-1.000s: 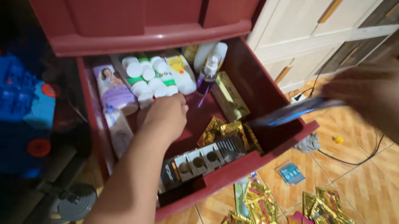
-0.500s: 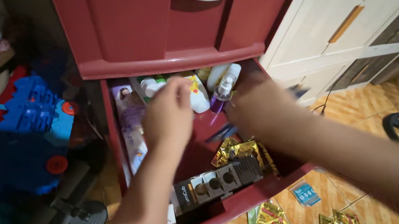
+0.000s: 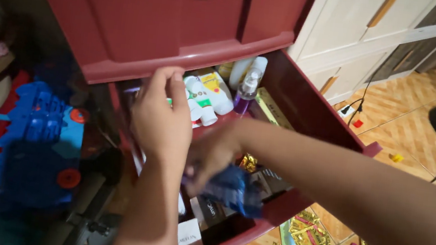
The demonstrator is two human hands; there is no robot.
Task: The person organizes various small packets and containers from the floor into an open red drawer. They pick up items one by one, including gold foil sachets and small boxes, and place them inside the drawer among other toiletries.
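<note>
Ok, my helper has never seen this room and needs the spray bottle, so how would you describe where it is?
Find the open dark red drawer under the closed one. At its back, past the left hand, stand white tubes and bottles. The spray bottle is just right of them: the only see-through purple one, with a white pump top.

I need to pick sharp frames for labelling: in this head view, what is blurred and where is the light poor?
Head view: right hand and its blue packet are motion-smeared; left hand and bottles are sharper; the left side around the blue toy is dim.
</note>
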